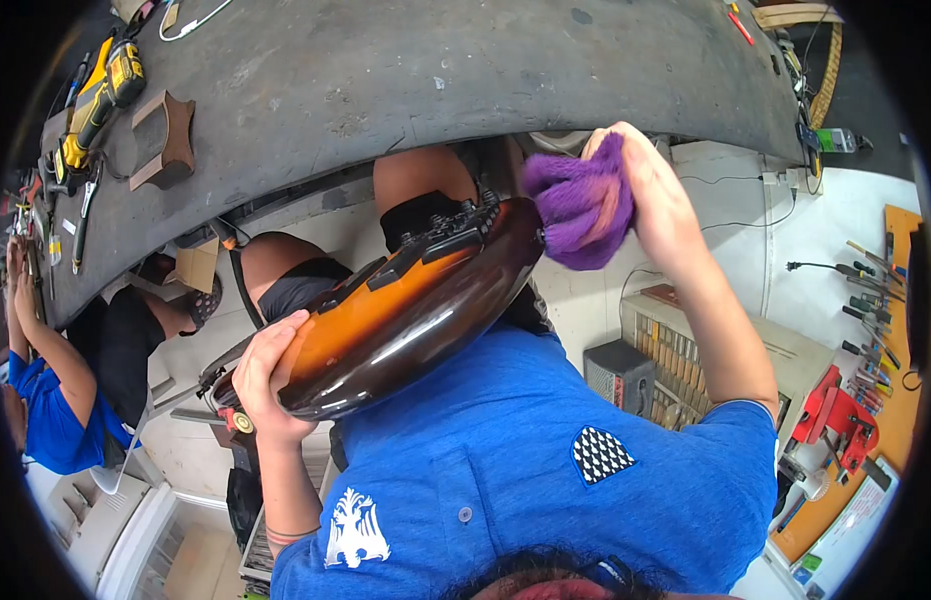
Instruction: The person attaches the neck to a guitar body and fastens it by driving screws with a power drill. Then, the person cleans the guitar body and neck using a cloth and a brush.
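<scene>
A glossy sunburst electric guitar point(416, 300), orange fading to dark brown at its edge, rests tilted across my lap. Black hardware point(441, 235) shows along its top face; I cannot make out its neck. My left hand point(270, 375) is closed around the guitar's lower left end, thumb on the top face. In my right hand point(658, 190) is a bunched purple cloth point(586, 205), held against or right beside the guitar's upper right end. The cloth hides some of my right fingers.
A dark workbench point(386, 70) runs ahead, bearing a yellow power drill point(106, 95) and a curved brown wooden block point(164, 140). At left sits another person point(61, 400) in blue. Right are a drawer cabinet point(671, 350), a red vise point(836, 425) and a tool board point(886, 350).
</scene>
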The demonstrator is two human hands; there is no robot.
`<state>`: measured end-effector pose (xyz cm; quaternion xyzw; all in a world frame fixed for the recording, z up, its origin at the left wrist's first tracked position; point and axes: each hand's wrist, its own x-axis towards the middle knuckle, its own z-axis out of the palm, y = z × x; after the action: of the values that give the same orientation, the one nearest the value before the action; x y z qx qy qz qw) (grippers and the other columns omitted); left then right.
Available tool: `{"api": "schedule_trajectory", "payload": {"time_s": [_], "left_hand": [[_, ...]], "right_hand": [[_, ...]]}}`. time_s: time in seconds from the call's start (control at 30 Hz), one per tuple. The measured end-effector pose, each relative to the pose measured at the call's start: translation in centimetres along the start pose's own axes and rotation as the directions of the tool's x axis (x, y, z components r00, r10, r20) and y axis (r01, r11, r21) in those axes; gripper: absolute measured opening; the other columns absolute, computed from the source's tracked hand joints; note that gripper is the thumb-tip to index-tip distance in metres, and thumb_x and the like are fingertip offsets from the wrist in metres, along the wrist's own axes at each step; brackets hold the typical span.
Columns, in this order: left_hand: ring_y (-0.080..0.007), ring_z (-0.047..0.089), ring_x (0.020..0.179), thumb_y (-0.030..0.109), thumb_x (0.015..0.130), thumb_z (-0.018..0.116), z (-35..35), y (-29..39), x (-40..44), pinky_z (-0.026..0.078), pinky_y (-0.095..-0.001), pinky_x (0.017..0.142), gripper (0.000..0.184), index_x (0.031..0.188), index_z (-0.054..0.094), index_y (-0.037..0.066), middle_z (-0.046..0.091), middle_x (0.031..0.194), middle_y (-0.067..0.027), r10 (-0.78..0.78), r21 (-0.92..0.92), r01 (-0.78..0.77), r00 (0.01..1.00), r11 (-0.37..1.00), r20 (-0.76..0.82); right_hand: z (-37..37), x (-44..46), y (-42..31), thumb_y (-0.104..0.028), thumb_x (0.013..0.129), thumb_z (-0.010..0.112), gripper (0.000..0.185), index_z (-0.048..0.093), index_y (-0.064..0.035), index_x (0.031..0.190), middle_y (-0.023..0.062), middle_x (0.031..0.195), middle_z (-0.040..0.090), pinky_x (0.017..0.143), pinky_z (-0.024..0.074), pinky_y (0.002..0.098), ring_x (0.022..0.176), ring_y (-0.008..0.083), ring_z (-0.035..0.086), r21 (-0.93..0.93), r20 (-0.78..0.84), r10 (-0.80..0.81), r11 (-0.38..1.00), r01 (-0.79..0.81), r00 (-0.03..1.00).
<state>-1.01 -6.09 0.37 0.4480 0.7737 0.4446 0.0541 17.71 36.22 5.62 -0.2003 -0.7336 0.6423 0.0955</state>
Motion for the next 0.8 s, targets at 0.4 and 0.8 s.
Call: {"api": "schedule_trajectory", "payload": {"time_s": [0.4,0.8], "left_hand": [[-0.0408,0.081,0.106,0.021,0.078,0.089,0.3,-0.2,-0.2,0.062,-0.0462,0.098,0.059,0.126,0.066,-0.002,0.081,0.118,-0.026,0.065,0.069,-0.064,0.998,0.996,-0.009],[-0.0437,0.08,0.111,0.021,0.088,0.083,0.8,1.1,-1.7,0.063,-0.051,0.099,0.055,0.135,0.062,-0.001,0.079,0.126,-0.0278,0.145,0.15,-0.146,0.989,0.978,0.022]], "right_hand": [[2.7,-1.6,3.4,-0.002,0.084,0.084,0.057,0.058,-0.0038,0.134,0.019,0.123,0.065,0.092,0.0562,0.0503,0.106,0.0425,0.065,-0.488,0.394,-0.456,0.633,0.602,0.798],[3.7,-1.0,-0.2,-0.024,0.113,0.064,0.028,0.061,0.0022,0.106,0.0163,0.092,0.068,0.085,0.055,0.0422,0.091,0.0257,0.069,-0.173,0.028,0.448,0.882,-0.438,0.893]]}}
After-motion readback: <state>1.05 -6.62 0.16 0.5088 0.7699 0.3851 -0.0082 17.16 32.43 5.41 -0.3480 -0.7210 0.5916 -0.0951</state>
